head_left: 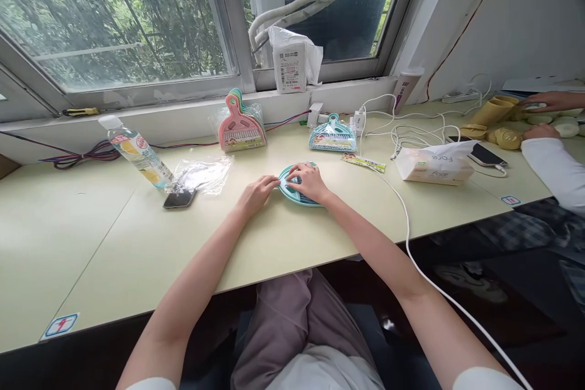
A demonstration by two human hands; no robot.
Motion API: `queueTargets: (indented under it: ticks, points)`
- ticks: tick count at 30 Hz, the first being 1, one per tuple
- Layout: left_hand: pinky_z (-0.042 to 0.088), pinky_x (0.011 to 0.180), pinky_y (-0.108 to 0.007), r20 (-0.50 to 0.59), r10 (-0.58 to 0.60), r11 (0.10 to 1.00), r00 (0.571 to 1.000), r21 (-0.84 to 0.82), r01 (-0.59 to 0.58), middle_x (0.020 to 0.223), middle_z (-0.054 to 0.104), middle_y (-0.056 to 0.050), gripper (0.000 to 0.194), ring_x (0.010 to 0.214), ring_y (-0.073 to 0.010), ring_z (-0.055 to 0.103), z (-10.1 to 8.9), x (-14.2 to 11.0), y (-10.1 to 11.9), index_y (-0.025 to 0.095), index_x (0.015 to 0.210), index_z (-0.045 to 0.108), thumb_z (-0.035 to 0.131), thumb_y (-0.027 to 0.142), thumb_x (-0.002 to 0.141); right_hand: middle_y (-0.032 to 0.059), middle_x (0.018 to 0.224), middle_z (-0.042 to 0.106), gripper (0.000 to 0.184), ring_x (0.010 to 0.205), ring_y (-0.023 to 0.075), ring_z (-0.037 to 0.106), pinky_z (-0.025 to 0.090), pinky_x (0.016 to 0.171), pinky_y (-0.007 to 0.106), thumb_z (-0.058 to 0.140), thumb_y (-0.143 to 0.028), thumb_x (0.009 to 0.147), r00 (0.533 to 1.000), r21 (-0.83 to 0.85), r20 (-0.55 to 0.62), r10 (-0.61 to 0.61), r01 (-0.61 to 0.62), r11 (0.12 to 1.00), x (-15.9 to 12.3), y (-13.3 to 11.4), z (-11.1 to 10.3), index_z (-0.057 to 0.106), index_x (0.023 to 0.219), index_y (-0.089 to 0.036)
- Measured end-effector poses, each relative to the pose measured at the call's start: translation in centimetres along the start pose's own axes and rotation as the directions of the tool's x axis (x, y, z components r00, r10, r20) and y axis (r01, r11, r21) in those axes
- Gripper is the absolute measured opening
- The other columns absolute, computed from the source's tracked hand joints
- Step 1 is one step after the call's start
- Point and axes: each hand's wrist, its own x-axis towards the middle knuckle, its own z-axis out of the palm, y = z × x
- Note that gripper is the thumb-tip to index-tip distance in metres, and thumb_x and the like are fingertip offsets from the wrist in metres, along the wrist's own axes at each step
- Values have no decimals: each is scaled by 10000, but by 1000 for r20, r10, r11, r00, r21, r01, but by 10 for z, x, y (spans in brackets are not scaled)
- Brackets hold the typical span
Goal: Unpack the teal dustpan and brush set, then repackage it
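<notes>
A teal mini dustpan [286, 190] lies flat on the table in front of me, its handle end to the left, with a brush of dark bristles [307, 198] set in it. My left hand [258, 194] has its fingers closed at the handle end. From above, my right hand [308, 183] grips the brush and pan with curled fingers, hiding part of both. Behind them stands a wrapped teal dustpan set [333, 135]. A printed label strip [364, 163] lies to its right. Several wrapped sets, a pink dustpan [238, 125] foremost, lean against the sill.
To the left are a drink bottle [139, 155], clear plastic bags [205, 173] and a phone [180, 198]. On the right, a tissue pack [434, 164] sits near white cables [414, 128]. A co-worker's hands [542, 131] are at the far right beside yellow rolls [496, 111].
</notes>
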Motion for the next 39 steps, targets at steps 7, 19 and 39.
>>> queueTargets:
  ticks: [7, 19, 39]
  points:
    - [551, 775, -284, 143, -32, 993, 989, 116, 15, 1216, 636, -104, 380, 1130, -205, 620, -4, 4, 12, 181, 1166, 584, 376, 27, 888, 39, 1154, 645, 136, 1136, 260, 487, 341, 926, 430, 652, -355, 843, 999, -9, 43, -8, 8, 1000, 2, 5, -1, 748, 850, -260]
    - [445, 1038, -398, -71, -49, 997, 996, 51, 53, 1115, 671, -80, 329, 1174, -206, 578, -9, 8, 14, 194, 1020, 619, 344, 54, 904, 28, 1298, 581, 194, 1225, 267, 439, 317, 1013, 468, 578, -382, 885, 999, -33, 1, 45, -45, 998, 1, 5, -20, 752, 899, -298]
    - [351, 1095, -468, -237, -670, 591, 703, -743, 313, 1489, 335, -144, 625, 1373, -277, 364, -12, 15, 6, 255, 1348, 363, 478, 624, 858, -26, 664, 556, 512, 645, 122, 495, 363, 599, 239, 649, -662, 678, 950, 733, 289, 117, -299, 611, 5, 22, -29, 636, 768, -158]
